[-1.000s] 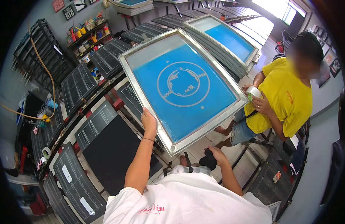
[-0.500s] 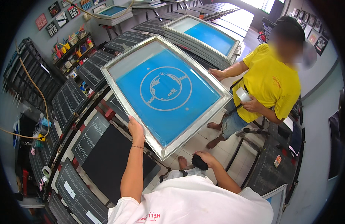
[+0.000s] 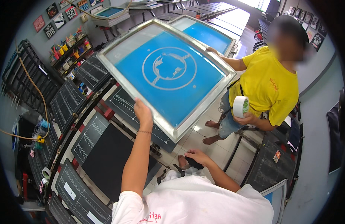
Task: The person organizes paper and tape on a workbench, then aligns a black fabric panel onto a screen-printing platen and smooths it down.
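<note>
My left hand (image 3: 142, 112) is up, fingers closed on the near edge of the big printing frame (image 3: 168, 74) — blue mesh with a round design, held tilted above the black print boards (image 3: 105, 156). My right hand (image 3: 196, 156) is down low, fingers curled on a dark cloth (image 3: 195, 163). Across the frame — a person in a yellow shirt (image 3: 269, 86) grips the far edge and holds a tape roll (image 3: 240, 106).
</note>
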A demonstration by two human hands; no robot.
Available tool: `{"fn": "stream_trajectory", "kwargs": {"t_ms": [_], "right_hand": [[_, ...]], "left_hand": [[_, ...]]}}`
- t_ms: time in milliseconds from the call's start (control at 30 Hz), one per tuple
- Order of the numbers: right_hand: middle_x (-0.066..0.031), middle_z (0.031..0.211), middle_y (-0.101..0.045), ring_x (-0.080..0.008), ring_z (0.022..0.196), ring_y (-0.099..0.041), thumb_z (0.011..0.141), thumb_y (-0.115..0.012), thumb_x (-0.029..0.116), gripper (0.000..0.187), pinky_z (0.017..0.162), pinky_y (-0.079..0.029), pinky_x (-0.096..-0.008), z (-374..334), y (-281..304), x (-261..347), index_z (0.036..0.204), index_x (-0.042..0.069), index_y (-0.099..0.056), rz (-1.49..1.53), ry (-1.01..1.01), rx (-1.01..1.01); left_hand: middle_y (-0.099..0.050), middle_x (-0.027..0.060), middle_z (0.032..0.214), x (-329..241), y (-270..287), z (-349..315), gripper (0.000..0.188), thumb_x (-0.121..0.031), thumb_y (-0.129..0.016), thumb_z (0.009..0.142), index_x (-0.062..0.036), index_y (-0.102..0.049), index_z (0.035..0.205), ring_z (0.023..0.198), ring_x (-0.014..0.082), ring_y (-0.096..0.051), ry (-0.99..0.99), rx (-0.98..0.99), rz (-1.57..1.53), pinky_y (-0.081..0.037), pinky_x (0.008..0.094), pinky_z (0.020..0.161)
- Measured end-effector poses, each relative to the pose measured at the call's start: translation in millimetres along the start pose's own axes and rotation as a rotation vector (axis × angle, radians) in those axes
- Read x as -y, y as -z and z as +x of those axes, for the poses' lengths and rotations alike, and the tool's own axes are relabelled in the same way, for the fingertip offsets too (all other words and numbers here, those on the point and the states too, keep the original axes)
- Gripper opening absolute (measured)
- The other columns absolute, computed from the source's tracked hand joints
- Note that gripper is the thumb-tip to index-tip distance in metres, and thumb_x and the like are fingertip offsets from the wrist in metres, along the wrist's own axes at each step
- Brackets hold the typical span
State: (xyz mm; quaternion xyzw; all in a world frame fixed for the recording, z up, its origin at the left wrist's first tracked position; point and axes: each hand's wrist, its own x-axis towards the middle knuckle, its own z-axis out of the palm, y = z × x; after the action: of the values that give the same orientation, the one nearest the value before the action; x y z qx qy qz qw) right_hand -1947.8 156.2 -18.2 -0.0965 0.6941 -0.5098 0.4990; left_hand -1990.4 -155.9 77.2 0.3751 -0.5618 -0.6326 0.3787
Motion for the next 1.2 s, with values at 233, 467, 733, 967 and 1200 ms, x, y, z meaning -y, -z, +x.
{"fn": "stream_trajectory", "kwargs": {"t_ms": [233, 467, 733, 967, 1200], "right_hand": [[-0.0003, 0.085, -0.064, -0.0079, 0.078, -0.054, 0.097, -0.056, 0.021, 0.017, 0.073, -0.045, -0.0249, -35.6, -34.9, 98.6, 0.095, 0.004, -0.061, 0.024, 0.480, 0.056], [-0.0079, 0.088, -0.066, -0.0140, 0.086, -0.061, 0.099, -0.054, 0.025, 0.028, 0.082, -0.048, -0.0271, -86.6, -34.9, 208.9, 0.092, -0.001, -0.061, 0.165, 0.818, 0.008], [-0.0082, 0.095, -0.069, -0.0122, 0.087, -0.063, 0.099, -0.055, 0.023, 0.026, 0.080, -0.048, -0.0245, -102.4, -41.1, 254.5, 0.096, -0.002, -0.064, -0.027, 1.053, -0.134], [-0.0088, 0.107, -0.066, -0.0140, 0.101, -0.058, 0.100, -0.052, 0.020, 0.022, 0.092, -0.042, -0.0269, -112.6, -44.7, 275.7, 0.098, 0.000, -0.062, -0.071, 1.206, -0.347], [-0.0012, 0.087, -0.060, -0.0081, 0.080, -0.052, 0.099, -0.054, 0.022, 0.022, 0.073, -0.042, -0.0233, -99.9, -37.3, 300.5, 0.098, 0.002, -0.062, -0.289, 1.330, -0.719]], "left_hand": [[-0.060, 0.0136, 0.122, -30.3, 16.9, -46.1, 0.065, -0.054, -0.023, 0.103, -0.0005, -0.053, 0.125, 0.108, 0.0235, -0.056, 0.090, 0.681, 0.037, -0.046, 0.0364, 0.091], [-0.060, 0.0089, 0.113, -88.5, 68.9, -111.1, 0.056, -0.050, -0.048, 0.097, -0.0028, -0.052, 0.128, 0.107, 0.0155, -0.056, 0.003, 1.319, -0.215, -0.044, 0.0295, 0.092], [-0.057, -0.0016, 0.100, -141.6, 70.3, -133.8, 0.038, -0.028, -0.064, 0.094, -0.0033, -0.053, 0.120, 0.094, 0.0052, -0.052, -0.064, 1.109, -0.357, -0.042, 0.0219, 0.085], [-0.050, -0.0057, 0.082, -158.4, 60.8, -126.4, 0.016, -0.021, -0.053, 0.100, -0.0053, -0.052, 0.102, 0.077, 0.0018, -0.044, -0.335, 0.941, -0.210, -0.037, 0.0187, 0.068], [-0.054, 0.0020, 0.098, -195.4, 48.4, -111.9, 0.019, -0.021, -0.051, 0.101, -0.0028, -0.047, 0.107, 0.091, 0.0063, -0.050, -0.514, 0.935, -0.153, -0.044, 0.0234, 0.081]]}}
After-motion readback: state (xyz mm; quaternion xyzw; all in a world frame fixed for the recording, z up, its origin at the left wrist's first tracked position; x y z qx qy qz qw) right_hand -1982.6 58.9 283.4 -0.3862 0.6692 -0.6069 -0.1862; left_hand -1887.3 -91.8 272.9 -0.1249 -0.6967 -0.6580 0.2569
